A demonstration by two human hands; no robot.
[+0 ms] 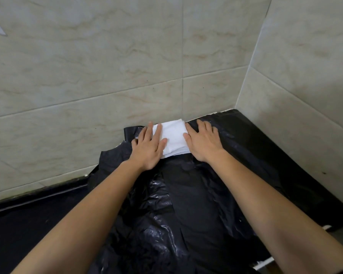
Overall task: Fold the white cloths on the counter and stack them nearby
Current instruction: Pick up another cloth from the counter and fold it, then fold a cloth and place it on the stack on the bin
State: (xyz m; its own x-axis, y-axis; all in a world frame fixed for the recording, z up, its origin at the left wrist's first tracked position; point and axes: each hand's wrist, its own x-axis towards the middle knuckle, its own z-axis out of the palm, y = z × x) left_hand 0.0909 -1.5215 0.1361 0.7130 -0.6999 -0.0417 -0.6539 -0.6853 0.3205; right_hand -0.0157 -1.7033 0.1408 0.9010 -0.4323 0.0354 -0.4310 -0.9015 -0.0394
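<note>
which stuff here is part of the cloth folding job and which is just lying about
In the job: folded white cloths; left hand pressing flat on them; right hand flat at their right edge.

Just lying about: black plastic sheet under the cloths; dark counter; tiled wall.

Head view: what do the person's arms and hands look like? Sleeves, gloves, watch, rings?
Two bare hands, no gloves. The left hand and right hand show no rings on the fingers and no watch or band at the wrists. The left forearm and right forearm are uncovered to the bottom of the frame; no sleeve shows on either. No markings or tattoos are visible.
</note>
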